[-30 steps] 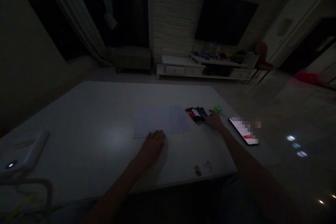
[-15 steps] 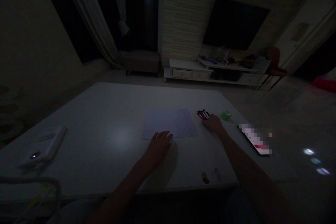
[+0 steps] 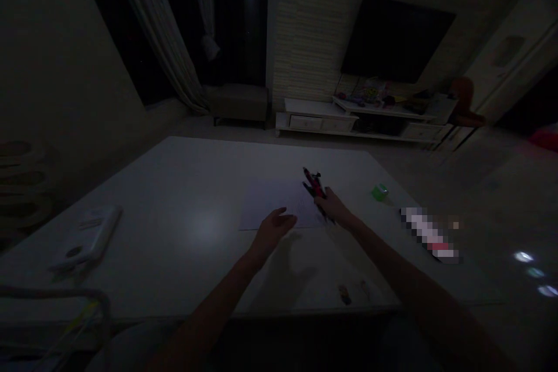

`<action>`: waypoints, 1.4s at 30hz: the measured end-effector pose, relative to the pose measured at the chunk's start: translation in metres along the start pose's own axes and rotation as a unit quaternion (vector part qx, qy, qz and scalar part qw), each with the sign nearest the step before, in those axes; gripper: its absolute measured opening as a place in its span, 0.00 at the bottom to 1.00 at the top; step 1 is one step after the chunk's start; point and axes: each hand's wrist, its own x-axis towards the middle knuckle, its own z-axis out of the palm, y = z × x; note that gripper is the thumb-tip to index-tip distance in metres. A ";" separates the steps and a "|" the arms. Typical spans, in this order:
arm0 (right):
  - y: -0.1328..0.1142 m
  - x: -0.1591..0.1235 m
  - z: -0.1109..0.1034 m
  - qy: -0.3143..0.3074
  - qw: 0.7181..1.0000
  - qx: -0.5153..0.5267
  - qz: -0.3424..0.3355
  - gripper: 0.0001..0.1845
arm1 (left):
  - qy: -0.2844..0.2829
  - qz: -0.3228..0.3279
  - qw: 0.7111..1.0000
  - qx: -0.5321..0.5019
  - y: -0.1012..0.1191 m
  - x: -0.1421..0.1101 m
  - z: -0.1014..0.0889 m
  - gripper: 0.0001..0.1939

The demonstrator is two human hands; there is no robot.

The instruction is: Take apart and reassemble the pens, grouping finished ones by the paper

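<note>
The right hand (image 3: 333, 208) is closed around a bundle of pens (image 3: 314, 186), red and dark barrels fanning out from its grip, and the bundle is tilted above the right part of a sheet of paper (image 3: 279, 206). The left hand (image 3: 274, 231) is open, with its fingers spread, at the near edge of the sheet; the dim light makes it impossible to tell whether it touches the paper.

As things lie now, the pens are up in the right hand, and no other pens show on the white table (image 3: 174, 197). The sheet lies flat and uncovered, with no pen tip visibly on it. Nothing shows the pens being separated or put anywhere yet.

Beyond the right hand stand a small green object (image 3: 380, 192), too dim to identify, and a smartphone (image 3: 429, 235), its screen pixelated. Small items (image 3: 345, 295) lie near the table edge, below the right forearm. Well to the left of the left hand lies a white rectangular device (image 3: 89, 238). Far ahead are a wall-mounted television (image 3: 397, 38) and a white TV cabinet (image 3: 318, 123).
</note>
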 end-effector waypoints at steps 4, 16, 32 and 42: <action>-0.038 -0.061 0.050 -0.164 0.956 0.211 -0.122 0.38 | -0.010 -0.085 0.966 -0.244 0.003 -0.005 0.011 0.22; -0.041 -0.086 0.072 -0.251 0.735 0.599 0.194 0.18 | 0.226 -0.029 0.884 -0.408 0.037 0.004 -0.014 0.05; -0.055 -0.088 0.073 -0.337 0.607 0.673 0.254 0.13 | 0.150 0.045 0.985 -0.067 0.039 0.007 -0.017 0.17; 0.026 -0.055 0.014 -0.079 0.981 0.136 -0.113 0.21 | 0.318 -0.082 0.802 0.498 0.036 0.055 -0.183 0.33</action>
